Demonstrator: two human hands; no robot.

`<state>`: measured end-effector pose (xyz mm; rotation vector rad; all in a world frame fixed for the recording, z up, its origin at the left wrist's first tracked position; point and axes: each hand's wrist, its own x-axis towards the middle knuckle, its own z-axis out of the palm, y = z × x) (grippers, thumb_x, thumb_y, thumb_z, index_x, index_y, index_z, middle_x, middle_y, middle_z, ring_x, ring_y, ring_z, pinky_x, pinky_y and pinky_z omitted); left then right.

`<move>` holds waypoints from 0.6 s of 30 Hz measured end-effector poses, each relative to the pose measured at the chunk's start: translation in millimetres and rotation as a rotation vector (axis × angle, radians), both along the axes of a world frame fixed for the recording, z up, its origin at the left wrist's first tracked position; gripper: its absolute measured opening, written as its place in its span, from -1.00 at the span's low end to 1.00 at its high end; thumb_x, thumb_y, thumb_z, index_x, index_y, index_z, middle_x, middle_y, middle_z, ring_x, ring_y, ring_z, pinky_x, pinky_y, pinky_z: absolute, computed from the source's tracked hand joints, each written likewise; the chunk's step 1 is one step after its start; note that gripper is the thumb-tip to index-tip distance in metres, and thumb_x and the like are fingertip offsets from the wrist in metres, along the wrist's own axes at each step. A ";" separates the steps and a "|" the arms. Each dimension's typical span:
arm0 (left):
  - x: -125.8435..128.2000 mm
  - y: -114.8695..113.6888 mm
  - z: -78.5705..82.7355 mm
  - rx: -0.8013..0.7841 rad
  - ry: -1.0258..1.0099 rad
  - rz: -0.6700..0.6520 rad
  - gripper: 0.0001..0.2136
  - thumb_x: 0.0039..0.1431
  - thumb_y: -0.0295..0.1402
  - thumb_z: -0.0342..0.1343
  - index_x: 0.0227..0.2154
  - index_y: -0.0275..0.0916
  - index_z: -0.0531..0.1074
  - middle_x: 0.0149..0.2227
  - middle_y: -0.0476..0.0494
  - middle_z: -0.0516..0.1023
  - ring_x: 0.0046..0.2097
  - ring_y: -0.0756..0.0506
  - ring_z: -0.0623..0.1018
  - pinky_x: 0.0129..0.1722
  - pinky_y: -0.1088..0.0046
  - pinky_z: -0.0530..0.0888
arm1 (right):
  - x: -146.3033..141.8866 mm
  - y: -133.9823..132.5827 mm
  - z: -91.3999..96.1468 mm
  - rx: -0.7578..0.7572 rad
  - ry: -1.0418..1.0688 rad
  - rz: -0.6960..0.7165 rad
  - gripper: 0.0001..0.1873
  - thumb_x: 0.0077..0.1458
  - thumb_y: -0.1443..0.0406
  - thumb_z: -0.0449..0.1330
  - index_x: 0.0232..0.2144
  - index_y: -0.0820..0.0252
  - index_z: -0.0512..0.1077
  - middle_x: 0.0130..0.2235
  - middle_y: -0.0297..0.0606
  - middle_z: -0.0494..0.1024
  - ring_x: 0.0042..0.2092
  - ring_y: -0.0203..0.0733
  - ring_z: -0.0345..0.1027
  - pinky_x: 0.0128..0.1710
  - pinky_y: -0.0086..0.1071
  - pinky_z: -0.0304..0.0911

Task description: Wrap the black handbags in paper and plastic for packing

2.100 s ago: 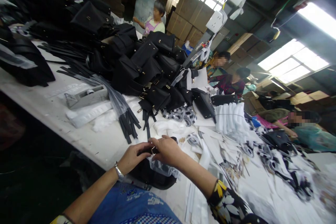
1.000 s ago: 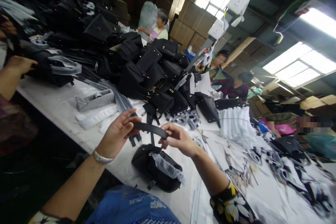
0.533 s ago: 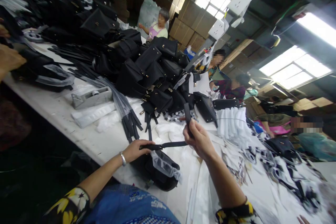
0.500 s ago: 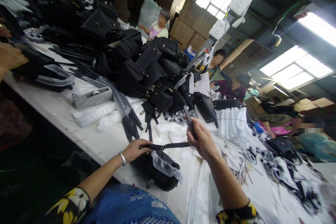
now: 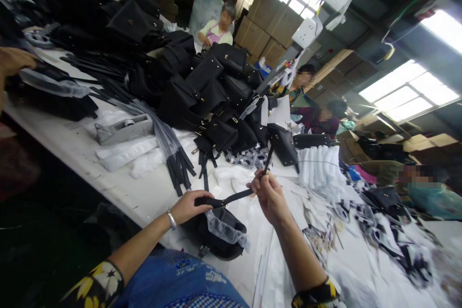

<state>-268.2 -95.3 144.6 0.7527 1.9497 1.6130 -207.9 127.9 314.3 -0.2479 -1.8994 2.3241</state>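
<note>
A black strap point(image 5: 237, 196) with small metal fittings stretches between my two hands, above a black handbag point(image 5: 227, 246) lying on the table. My left hand point(image 5: 188, 208) pinches its left end, fingers closed. Farther along, my right hand point(image 5: 270, 197) grips the strap, and a free end sticks up past the fingers. Clear plastic wrap point(image 5: 227, 231) covers a band on the handbag. Left of the bag lies a bundle of black straps point(image 5: 179, 166), partly in plastic.
Black bags point(image 5: 205, 91) are heaped across the table point(image 5: 119, 187). White foam rolls point(image 5: 319, 168) stand right, near scattered scraps point(image 5: 393, 236). A grey tape dispenser point(image 5: 124, 129) sits left. Power sockets point(image 5: 306, 32) hang overhead. Several people work around; one person's sleeve point(image 5: 16, 60) is at left.
My right hand has shifted its hold on the strap; the free end now points up and right instead of up and left. At far left, another person's wrapped bag has moved.
</note>
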 end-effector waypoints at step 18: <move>-0.4 -11.6 -12.0 0.046 -0.102 0.140 -0.73 -0.04 -0.28 0.29 -0.23 -0.21 0.53 -0.18 -0.11 0.64 -0.08 -0.17 0.57 0.01 0.30 0.44 | 3.3 9.8 3.3 0.427 -0.453 0.286 -0.66 0.18 0.04 0.17 -0.36 0.20 0.45 -0.51 -0.44 0.36 -0.64 -0.48 0.03 -0.63 -0.51 -0.02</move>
